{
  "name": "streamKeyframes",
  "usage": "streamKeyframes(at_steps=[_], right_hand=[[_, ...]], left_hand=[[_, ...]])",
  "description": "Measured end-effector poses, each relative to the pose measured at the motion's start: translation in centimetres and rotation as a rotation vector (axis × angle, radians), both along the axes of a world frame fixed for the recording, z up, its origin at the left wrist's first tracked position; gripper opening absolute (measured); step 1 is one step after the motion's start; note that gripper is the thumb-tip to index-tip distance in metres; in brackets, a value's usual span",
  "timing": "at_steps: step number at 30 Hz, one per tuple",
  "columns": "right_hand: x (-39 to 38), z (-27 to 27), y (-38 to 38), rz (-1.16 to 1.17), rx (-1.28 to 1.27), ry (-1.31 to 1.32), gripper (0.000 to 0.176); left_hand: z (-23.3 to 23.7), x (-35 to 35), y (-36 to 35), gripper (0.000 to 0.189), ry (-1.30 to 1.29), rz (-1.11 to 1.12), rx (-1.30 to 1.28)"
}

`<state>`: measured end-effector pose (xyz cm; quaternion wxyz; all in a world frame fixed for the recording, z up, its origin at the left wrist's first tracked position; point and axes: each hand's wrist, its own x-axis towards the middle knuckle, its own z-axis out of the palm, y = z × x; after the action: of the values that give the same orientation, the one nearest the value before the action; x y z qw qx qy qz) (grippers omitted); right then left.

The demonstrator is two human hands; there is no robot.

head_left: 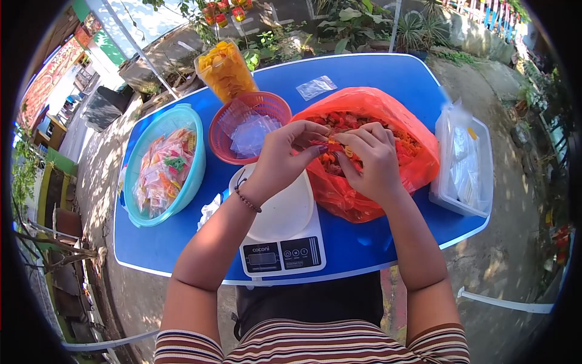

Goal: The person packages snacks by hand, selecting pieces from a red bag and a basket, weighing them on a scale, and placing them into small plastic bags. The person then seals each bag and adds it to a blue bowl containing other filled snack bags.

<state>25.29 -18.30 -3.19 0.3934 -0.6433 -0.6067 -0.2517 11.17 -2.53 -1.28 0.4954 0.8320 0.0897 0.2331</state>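
Note:
Above a red plastic bag point(418, 159), my left hand point(285, 151) and my right hand point(374, 161) meet with fingertips pinched together. Between them are small red and orange pieces point(332, 145), too small to identify. The bag lies wide, full of similar red and orange bits point(407, 145). Below my left hand stands a white kitchen scale point(285, 258) with a round white plate point(285, 212) on it, partly covered by my left forearm. Just behind that hand is a red basket point(225, 142) holding clear plastic sachets point(254, 134).
A turquoise basket point(199, 155) of filled sachets sits at the left of the blue table point(376, 67). Behind stands a clear jar point(225, 67) of yellow-orange pieces. A clear plastic packet point(316, 88) lies at the back. A plastic tub point(464, 203) with clear bags stands right.

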Motion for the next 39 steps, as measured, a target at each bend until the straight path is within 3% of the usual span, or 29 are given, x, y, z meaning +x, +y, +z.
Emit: streamKeyframes(at_steps=[1, 4, 7, 11, 14, 16, 23, 24, 27, 28, 31, 35, 36, 39], right_hand=[[-0.2, -0.1, 0.1, 0.053, -0.007, -0.016, 0.024], [-1.8, -0.6, 0.4, 0.227, -0.004, 0.141, 0.025], [-3.9, -0.5, 0.4, 0.426, -0.034, 0.196, 0.023], [-5.2, -0.6, 0.6, 0.456, -0.081, 0.110, 0.018], [-5.3, -0.8, 0.7, 0.477, -0.115, 0.050, 0.017], [-4.6, -0.7, 0.6, 0.423, -0.129, 0.066, 0.020], [0.7, 0.1, -0.2, -0.062, 0.046, 0.214, 0.030], [1.6, -0.1, -0.4, -0.059, -0.056, 0.185, 0.031], [1.7, -1.1, -0.3, 0.083, -0.305, 0.113, 0.031], [1.2, -2.0, -0.1, 0.104, -0.424, 0.202, 0.030], [1.1, -2.6, -0.3, -0.066, -0.536, 0.155, 0.030], [3.6, -1.5, -1.0, -0.339, -0.744, 0.282, 0.034], [4.2, -1.4, -1.6, -0.388, -0.656, 0.182, 0.029], [7.5, -2.5, -2.2, -0.433, -0.691, 0.532, 0.028]], left_hand=[[-0.1, -0.7, -0.1, 0.023, -0.010, -0.012, -0.049], [0.5, -2.9, -1.2, 0.023, -0.107, 0.068, -0.507], [0.3, -5.8, -0.2, 0.025, -0.055, 0.159, -0.506], [0.4, -9.5, -0.6, 0.021, 0.273, 0.304, -0.062], [0.5, -10.0, -1.5, 0.021, 0.293, 0.370, 0.133], [0.9, -9.5, -2.0, 0.024, 0.236, 0.390, 0.297], [1.4, -3.5, -2.7, 0.022, 0.146, 0.000, 0.556], [2.5, -2.9, -3.5, 0.025, 0.290, -0.059, 0.566], [0.9, -1.2, -4.4, 0.030, 0.250, -0.131, 0.763], [1.1, -0.8, -4.6, 0.035, 0.403, -0.180, 0.807], [0.8, -0.4, -5.1, 0.035, 0.539, -0.187, 0.854], [1.2, -0.7, -5.3, 0.033, 0.537, -0.220, 0.765], [1.4, -0.6, -5.3, 0.033, 0.544, -0.221, 0.768], [1.1, 0.0, -5.3, 0.033, 0.535, -0.275, 0.801]])
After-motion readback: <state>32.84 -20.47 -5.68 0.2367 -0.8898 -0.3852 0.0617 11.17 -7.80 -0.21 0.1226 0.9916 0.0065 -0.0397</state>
